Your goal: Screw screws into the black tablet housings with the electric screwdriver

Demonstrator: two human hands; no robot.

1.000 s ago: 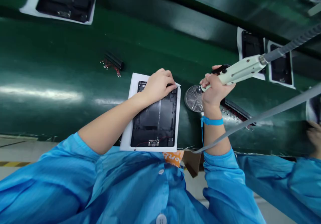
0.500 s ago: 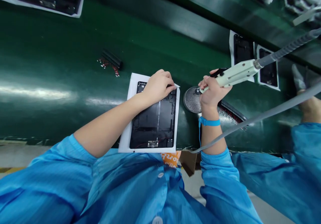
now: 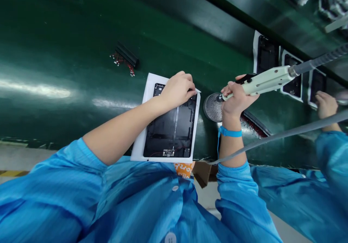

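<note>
A black tablet housing [image 3: 170, 132] with a small circuit board [image 3: 168, 152] near its bottom edge lies on a white foam sheet [image 3: 140, 147] in front of me. My left hand [image 3: 181, 89] is closed at the housing's upper right corner, its fingers curled and its fingertips partly hidden. My right hand [image 3: 236, 98] grips a pale green electric screwdriver [image 3: 269, 81]. The tool's metal nose reaches over a round, perforated metal screw tray [image 3: 212, 107] right of the housing; its tip cannot be made out.
A bundle of black parts with red wires [image 3: 126, 56] lies at upper left, another [image 3: 254, 123] beside my right wrist. More housings [image 3: 268, 54] lie at right, near a co-worker's hand [image 3: 326, 105]. A grey cable [image 3: 293, 130] crosses my right forearm.
The view has shifted slightly, while both my hands keep their places at the housing and tray. The co-worker's hand has moved up beside a housing at far right.
</note>
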